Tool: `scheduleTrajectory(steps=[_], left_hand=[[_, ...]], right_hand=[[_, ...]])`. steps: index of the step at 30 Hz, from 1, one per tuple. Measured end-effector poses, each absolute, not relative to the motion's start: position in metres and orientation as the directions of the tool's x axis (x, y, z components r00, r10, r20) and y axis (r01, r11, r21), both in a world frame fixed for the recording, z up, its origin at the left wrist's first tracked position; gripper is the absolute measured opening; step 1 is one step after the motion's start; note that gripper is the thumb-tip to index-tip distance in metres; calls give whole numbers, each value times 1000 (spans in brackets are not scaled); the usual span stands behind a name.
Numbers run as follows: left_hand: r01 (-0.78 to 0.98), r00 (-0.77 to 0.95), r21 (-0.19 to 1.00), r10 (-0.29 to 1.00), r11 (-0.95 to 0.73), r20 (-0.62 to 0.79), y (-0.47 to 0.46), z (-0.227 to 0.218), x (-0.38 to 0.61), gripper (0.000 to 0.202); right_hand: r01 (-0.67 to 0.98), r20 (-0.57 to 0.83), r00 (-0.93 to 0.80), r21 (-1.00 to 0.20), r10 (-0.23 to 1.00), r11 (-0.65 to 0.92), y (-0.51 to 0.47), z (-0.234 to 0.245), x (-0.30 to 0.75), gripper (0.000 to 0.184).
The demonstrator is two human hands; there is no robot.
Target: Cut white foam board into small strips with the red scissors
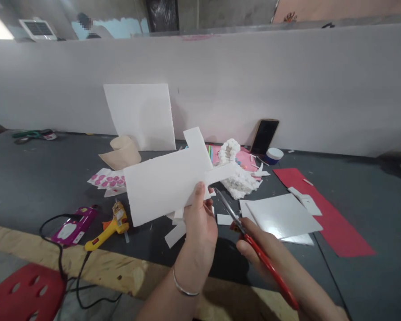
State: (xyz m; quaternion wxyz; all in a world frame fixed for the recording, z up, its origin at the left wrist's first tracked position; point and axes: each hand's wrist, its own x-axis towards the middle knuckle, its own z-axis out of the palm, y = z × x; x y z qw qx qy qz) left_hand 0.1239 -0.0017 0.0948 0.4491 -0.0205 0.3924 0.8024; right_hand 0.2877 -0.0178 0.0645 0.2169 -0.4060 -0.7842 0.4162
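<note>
My left hand [202,218] grips a white foam board piece [163,183] along its lower right edge, thumb on top and fingers underneath. Two narrow strips stick out from the board, one upward and one to the right. In my right hand [257,240] are red-handled scissors [267,265], their blades pointing up and left toward the board's right side. The blade tips look close together and lie just beside my left fingers. Behind the board's right strip sits a white bumpy craft piece [239,180], partly covered.
A yellow hot glue gun [112,227] and a purple device [75,227] with cables lie at left. White sheets [284,216] overlap red foam [337,223] at right. A phone [265,136] leans on the partition near a small jar [274,156]. A white panel [143,116] stands behind.
</note>
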Motion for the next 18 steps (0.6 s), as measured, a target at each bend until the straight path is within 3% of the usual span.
scheduleTrajectory(steps=[6,11,15,18], left_hand=[[-785,-559,557,702,-274,-442,-7,97,135,37],[-818,-504,523,735,-239,-453,-8,98,142,24],[-843,-424,522,760,-132,-493,-12,94,144,16],[-808,-473,575,725,-130,-501,-17,90,145,18]], right_hand=[[488,-56,-531,-836,846,251,-18,68,273,37],[455,-20,-509,-855,860,249,-18,62,272,37],[372,-64,-511,-916,857,153,-17,55,272,44],[305,-68,-522,-946,850,112,-17,54,273,45]])
